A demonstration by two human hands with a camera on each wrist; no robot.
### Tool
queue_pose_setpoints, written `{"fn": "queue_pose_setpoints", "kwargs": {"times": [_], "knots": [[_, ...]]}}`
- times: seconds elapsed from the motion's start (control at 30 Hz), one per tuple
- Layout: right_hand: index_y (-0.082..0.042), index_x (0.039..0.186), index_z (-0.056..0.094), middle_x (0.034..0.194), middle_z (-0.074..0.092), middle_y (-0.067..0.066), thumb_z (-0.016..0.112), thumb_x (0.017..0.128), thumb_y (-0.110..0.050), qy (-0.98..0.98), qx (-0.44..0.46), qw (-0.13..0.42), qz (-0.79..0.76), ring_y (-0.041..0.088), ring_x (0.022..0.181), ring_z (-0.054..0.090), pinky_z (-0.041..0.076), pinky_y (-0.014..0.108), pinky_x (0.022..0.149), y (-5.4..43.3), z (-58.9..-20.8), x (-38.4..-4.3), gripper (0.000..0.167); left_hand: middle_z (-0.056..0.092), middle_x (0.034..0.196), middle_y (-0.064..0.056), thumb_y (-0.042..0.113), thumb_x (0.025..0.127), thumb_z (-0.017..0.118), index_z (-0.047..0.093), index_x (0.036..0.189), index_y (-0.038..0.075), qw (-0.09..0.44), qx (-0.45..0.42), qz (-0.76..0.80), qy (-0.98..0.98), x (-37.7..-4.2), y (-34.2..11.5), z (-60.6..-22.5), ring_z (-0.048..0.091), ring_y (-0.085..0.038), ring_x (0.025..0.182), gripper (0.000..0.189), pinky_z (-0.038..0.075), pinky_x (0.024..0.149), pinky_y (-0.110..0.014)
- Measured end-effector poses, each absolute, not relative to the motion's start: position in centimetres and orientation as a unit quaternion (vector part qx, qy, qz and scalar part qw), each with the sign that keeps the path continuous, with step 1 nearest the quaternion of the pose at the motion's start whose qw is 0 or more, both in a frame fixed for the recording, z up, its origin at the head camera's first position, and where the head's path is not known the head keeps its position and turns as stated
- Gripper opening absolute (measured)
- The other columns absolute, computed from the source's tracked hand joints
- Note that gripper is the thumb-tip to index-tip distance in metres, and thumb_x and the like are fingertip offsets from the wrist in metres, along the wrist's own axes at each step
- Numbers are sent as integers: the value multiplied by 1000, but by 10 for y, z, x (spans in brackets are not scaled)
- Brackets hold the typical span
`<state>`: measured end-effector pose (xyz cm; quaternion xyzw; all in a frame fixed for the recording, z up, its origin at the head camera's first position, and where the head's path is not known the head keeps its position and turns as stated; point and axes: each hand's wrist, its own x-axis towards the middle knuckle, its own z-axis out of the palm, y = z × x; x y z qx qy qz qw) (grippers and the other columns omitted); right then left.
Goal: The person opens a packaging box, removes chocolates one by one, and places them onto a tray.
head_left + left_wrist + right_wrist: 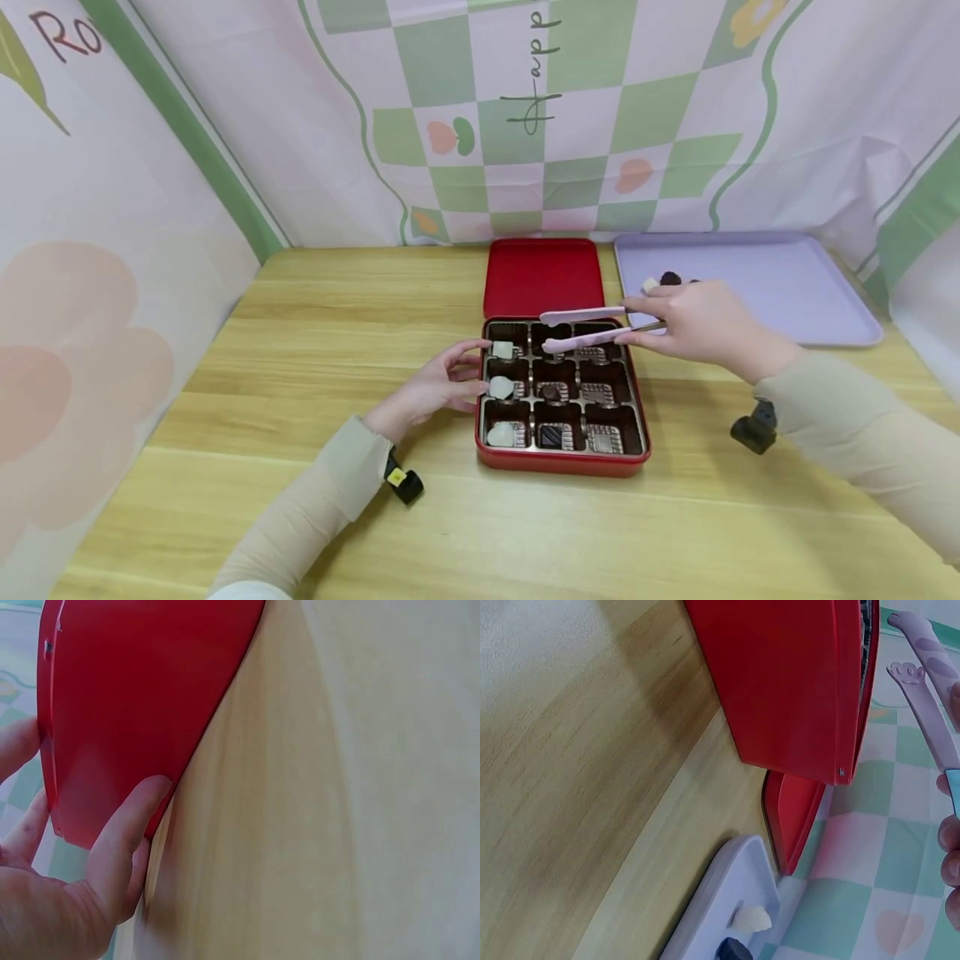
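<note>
A red box (564, 463) with a brown divided insert stands on the table. White chocolates, including a square one (502, 350) at the top, lie in its left column. In the middle column are a round dark chocolate (551, 392) and a striped dark chocolate (551, 436). My left hand (435, 382) rests its fingers and thumb against the box's left side. My right hand (693, 321) holds pink tongs (588, 339), also visible in the right wrist view. Their paw-shaped tips are parted, with nothing between them, above the box's back row.
A red lid (543, 277) lies behind the box. At the back right a lilac tray (787, 287) bears a white chocolate (751, 919) and dark chocolates (670, 278), partly hidden by my right hand. A patterned curtain (510, 133) hangs along the table's back edge.
</note>
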<state>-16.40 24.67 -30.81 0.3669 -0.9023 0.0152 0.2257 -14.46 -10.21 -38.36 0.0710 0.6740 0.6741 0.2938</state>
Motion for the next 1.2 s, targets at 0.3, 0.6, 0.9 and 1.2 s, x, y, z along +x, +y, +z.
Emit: {"fn": "queue_pose_setpoints", "kwargs": {"times": [0.3,0.6,0.9,1.2], "knots": [[-14,101,74,70,59,1,55,80,-69,-908,375,188,-3,8,43,37,34,29,34,239,-307,-165,62,36,140,-20,-5,89,58,35,145,17,293,72,674,674,-144,-102,-381,47,-30,119,64,57,82,-48],[-11,95,74,66,55,1,72,73,-51,-900,390,194,-26,11,43,41,34,30,32,236,-304,-171,46,35,139,-19,-5,89,58,36,144,18,293,71,675,674,-145,-103,-381,45,-31,121,64,57,82,-48],[-11,96,75,68,64,1,72,75,-47,-887,428,160,-69,18,51,56,46,36,41,219,-289,-180,42,36,139,-20,-6,89,57,35,144,17,294,72,677,671,-146,-104,-383,45,-31,122,64,57,82,-49],[-12,90,73,65,58,0,72,78,-44,-868,463,134,-123,17,52,53,47,38,43,201,-291,-185,34,36,140,-20,-4,89,58,35,144,16,296,78,673,674,-145,-103,-383,45,-32,122,63,57,82,-48]]}}
